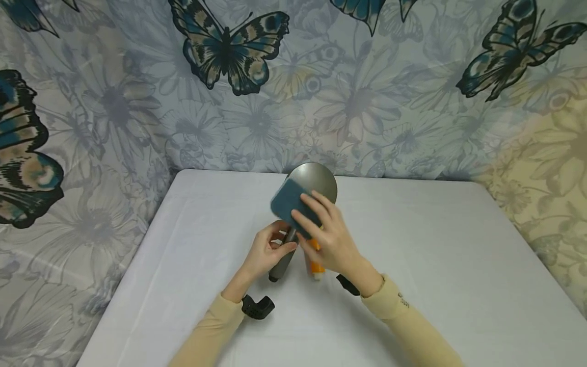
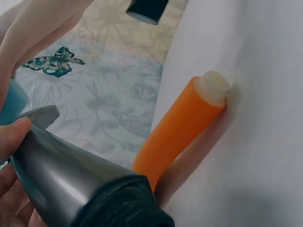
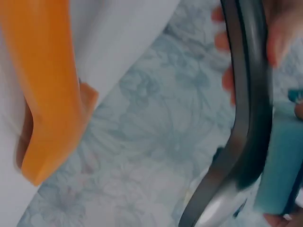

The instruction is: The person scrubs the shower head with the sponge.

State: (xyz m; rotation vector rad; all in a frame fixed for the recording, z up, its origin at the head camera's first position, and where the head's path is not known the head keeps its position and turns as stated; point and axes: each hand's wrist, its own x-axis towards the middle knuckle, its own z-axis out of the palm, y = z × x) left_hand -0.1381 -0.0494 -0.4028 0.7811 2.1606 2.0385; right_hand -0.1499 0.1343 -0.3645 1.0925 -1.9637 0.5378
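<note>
My left hand [image 1: 268,250] grips the handle of a grey metal utensil with a broad round head [image 1: 317,178]. Its dark-tipped handle [image 2: 71,175] fills the lower left of the left wrist view. With the fingers of my right hand [image 1: 332,234] I hold a teal block that looks like a sponge [image 1: 291,204], tilted over where handle and head join. In the right wrist view the sponge [image 3: 279,161] is right beside the utensil's curved neck [image 3: 251,127]. An orange tool with a pale end [image 2: 182,125] lies on the table near both hands, partly hidden by my right one.
The hands are over a white-covered table [image 1: 412,244]. Behind and beside it hangs cloth [image 1: 357,102] printed with flowers and butterflies. A black wrist-worn device [image 1: 258,307] sits at my left wrist, another [image 1: 348,285] at my right.
</note>
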